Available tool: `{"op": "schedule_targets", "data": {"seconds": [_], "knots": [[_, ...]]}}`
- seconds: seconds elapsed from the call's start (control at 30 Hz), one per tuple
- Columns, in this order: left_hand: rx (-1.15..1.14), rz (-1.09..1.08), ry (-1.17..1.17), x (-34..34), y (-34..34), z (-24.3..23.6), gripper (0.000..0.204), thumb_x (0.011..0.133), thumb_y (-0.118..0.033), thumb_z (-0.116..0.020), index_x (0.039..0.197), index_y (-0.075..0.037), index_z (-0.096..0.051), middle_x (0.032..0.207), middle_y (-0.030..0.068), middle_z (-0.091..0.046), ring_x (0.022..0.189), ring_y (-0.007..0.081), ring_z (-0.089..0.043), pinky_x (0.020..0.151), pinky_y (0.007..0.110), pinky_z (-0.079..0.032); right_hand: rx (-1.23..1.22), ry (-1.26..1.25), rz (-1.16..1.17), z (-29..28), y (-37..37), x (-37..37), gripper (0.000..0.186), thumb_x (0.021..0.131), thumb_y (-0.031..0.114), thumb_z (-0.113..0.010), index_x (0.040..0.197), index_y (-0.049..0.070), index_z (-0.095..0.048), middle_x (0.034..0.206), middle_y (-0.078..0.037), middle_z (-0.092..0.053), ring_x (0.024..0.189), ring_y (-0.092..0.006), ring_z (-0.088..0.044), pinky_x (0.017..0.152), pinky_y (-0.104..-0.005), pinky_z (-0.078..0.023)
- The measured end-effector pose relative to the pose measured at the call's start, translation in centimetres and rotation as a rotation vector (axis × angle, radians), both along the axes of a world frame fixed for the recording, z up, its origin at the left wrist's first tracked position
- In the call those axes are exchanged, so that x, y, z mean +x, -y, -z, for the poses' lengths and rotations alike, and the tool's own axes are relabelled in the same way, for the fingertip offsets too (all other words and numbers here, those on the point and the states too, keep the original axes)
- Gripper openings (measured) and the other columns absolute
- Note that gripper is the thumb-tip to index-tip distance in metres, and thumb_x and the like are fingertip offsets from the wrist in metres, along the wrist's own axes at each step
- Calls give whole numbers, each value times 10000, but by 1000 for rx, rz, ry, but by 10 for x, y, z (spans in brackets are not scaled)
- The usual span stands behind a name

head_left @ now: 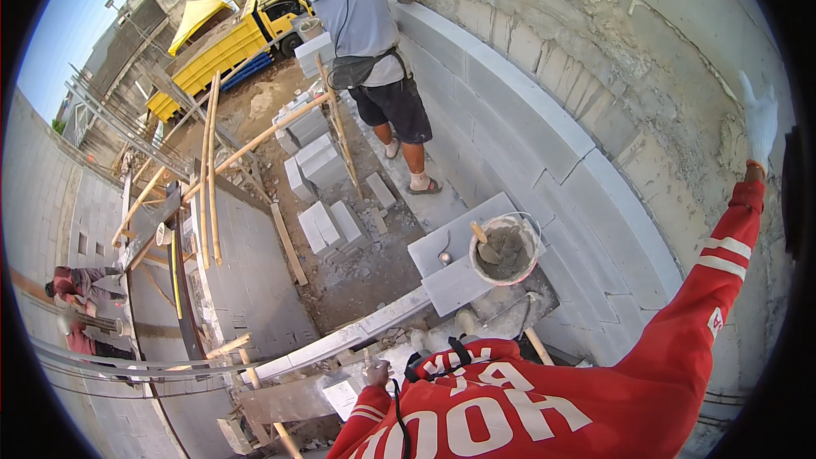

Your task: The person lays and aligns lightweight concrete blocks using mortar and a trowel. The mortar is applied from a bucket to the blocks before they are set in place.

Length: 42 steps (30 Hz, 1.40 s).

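Observation:
My right arm in a red sleeve reaches out to the far right. My right hand point(759, 119), in a white glove, is open with its fingers stretched up against the rough wall point(680, 110). Low in the middle, my left hand point(375, 372) looks curled, and what it holds, if anything, is too small to make out. Beside it is a white flat piece point(342, 397). Ahead of me a bucket point(506, 248) of grey mortar, with a wooden-handled trowel point(484, 242) in it, rests on pale blocks point(459, 285). A small round item point(445, 258) lies beside the bucket.
A low block wall point(527, 110) curves along the right, where a co-worker point(365, 42) stands facing it. Stacked blocks point(319, 161), bamboo poles point(211, 170) and a plank point(289, 242) lie left. Farther off are a yellow truck point(217, 55) and people point(81, 285) lower down.

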<state>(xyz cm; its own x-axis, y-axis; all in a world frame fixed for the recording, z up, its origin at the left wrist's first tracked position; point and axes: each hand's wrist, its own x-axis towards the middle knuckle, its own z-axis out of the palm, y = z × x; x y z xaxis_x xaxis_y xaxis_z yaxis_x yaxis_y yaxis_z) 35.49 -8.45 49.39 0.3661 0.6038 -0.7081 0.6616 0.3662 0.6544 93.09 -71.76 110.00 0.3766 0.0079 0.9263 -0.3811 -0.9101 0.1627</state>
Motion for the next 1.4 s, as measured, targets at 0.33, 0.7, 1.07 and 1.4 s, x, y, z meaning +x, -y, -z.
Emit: {"op": "schedule_targets", "data": {"seconds": [0.33, 0.7, 1.07, 1.4], "knots": [[44, 13, -96, -15, -49, -31, 269, 860, -221, -646, 1053, -36, -619, 862, 90, -689, 641, 202, -685, 459, 297, -494, 1098, -1089, -451, 501, -283, -248, 285, 707, 306, -739, 834, 53, -709, 784, -176, -687, 765, -363, -665, 714, -444, -519], [138, 371, -189, -40, -60, -20, 271, 795, -217, -690, 963, -5, -711, 866, 126, -702, 797, 227, -669, 646, 338, -540, 999, -1809, -89, 649, -234, -390, 211, 805, 230, -621, 809, 50, -731, 722, -135, -702, 563, -257, -680, 455, -363, -525], [407, 451, 10, 20, -98, 27, 271, 861, -269, -672, 982, -28, -687, 857, 104, -703, 762, 169, -656, 631, 302, -530, 1712, -1258, -135, 556, -270, -334, 135, 804, 126, -640, 852, 38, -731, 683, -113, -684, 566, -210, -690, 451, -336, -536], [18, 99, 14, -20, -39, 22, 256, 816, -263, -683, 898, -20, -683, 733, 96, -668, 731, 200, -664, 566, 353, -523, 1068, -1699, -221, 550, -295, -355, 279, 701, 242, -730, 837, -1, -729, 789, -188, -711, 714, -304, -716, 657, -377, -574]]}}
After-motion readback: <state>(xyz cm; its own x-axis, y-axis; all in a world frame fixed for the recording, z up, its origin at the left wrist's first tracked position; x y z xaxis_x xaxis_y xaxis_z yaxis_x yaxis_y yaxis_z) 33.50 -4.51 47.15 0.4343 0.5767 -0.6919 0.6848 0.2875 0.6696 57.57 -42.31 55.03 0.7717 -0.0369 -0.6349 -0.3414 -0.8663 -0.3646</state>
